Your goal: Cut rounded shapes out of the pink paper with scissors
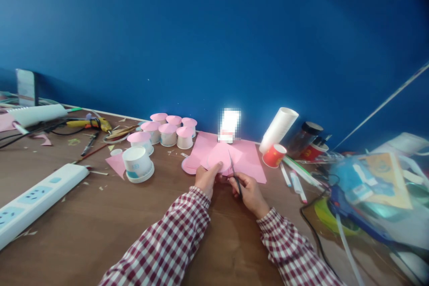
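Note:
My left hand (207,178) pinches a round piece of pink paper (219,155) and holds it up over the brown table (100,223). My right hand (250,191) is closed on small scissors (234,173), whose blades point up into the edge of that pink piece. Both sleeves are red and white check. More pink sheets (248,156) lie flat on the table just behind my hands.
Several white paper cups with pink tops (167,132) stand back left, one upturned cup (137,163) nearer. A white power strip (36,199) lies left. A cup stack (279,127), a red cup (274,155), markers (296,178) and a blue glue gun (348,205) sit right.

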Motion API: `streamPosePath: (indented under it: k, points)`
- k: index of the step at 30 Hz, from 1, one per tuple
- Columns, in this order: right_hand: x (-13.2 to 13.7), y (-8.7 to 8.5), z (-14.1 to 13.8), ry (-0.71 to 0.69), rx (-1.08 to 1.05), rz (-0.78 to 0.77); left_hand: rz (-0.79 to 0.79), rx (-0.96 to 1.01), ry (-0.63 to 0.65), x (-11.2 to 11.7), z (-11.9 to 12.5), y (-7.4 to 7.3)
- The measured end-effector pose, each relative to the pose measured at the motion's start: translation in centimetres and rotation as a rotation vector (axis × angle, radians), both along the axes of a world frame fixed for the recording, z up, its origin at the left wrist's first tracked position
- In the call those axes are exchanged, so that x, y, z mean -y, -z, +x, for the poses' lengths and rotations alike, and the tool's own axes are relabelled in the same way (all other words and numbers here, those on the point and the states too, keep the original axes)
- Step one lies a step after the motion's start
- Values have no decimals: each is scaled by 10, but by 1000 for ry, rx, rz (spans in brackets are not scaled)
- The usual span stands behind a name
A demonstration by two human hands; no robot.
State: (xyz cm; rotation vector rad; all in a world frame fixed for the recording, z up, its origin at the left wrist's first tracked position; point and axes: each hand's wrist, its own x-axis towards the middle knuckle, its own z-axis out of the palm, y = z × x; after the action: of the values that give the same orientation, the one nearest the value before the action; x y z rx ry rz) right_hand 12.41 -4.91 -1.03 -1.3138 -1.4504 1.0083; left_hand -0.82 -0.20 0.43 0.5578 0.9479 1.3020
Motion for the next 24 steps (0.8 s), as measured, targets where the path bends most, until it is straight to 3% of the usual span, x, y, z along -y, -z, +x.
streamPosePath:
  k: [9, 24]
  points:
    - [-1, -1, -1, 11, -25, -45, -52, -116, 2, -1, -1, 0]
    - [-1, -2, -1, 10, -21, -32, -39, -73, 1, -1, -1, -2]
